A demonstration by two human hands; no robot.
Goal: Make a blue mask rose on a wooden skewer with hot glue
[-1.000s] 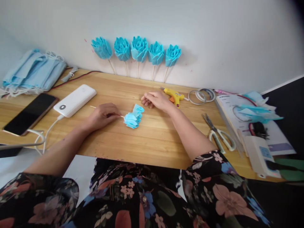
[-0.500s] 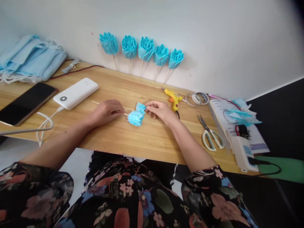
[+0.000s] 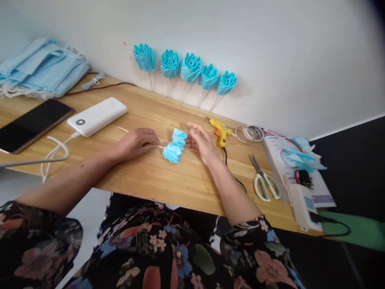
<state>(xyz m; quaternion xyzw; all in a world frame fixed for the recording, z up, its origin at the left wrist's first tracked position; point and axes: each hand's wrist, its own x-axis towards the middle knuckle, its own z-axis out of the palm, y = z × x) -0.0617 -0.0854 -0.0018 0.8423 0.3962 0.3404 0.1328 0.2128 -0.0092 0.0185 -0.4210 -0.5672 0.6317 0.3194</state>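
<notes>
Between my hands is a partly rolled blue flower (image 3: 173,151), with a loose pleated strip standing out at its far end. It sits on the tip of a thin wooden stick (image 3: 123,129). My left hand (image 3: 138,141) is closed around that stick, its fingers hiding the middle part. Just right of the blue strip, my right hand (image 3: 201,141) has its fingers spread and holds nothing; a small gap shows between the fingers and the strip.
Finished blue flowers (image 3: 191,68) on sticks lean against the wall. A yellow glue gun (image 3: 221,131), tape rolls (image 3: 249,134) and scissors (image 3: 264,180) lie to the right. At left are a power bank (image 3: 98,115), a phone (image 3: 31,124) and stacked face masks (image 3: 45,68).
My right hand has let go of the strip's end, opened its fingers and drawn slightly away. My left hand still grips the stick. The whole view has shifted a little.
</notes>
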